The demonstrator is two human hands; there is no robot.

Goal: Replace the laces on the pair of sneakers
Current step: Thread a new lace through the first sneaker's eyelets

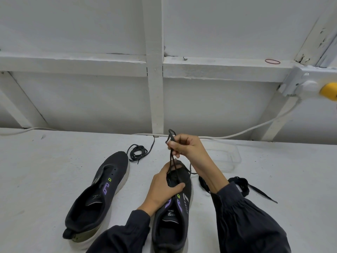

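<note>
Two dark sneakers with purple marks lie on a white table. The left sneaker has no lace in its eyelets. My left hand grips the right sneaker over its tongue and eyelets. My right hand pinches a thin dark lace and holds it up above the toe; the lace runs down to the shoe's front eyelets. A coiled thin dark lace lies past the left sneaker's toe. Flat black laces lie bundled to the right, partly behind my right sleeve.
A clear plastic tray sits behind my right hand. A white cable runs along the table's back edge up to a wall box with a yellow knob. White wall beams stand behind the table. A red rubber band lies on a ledge.
</note>
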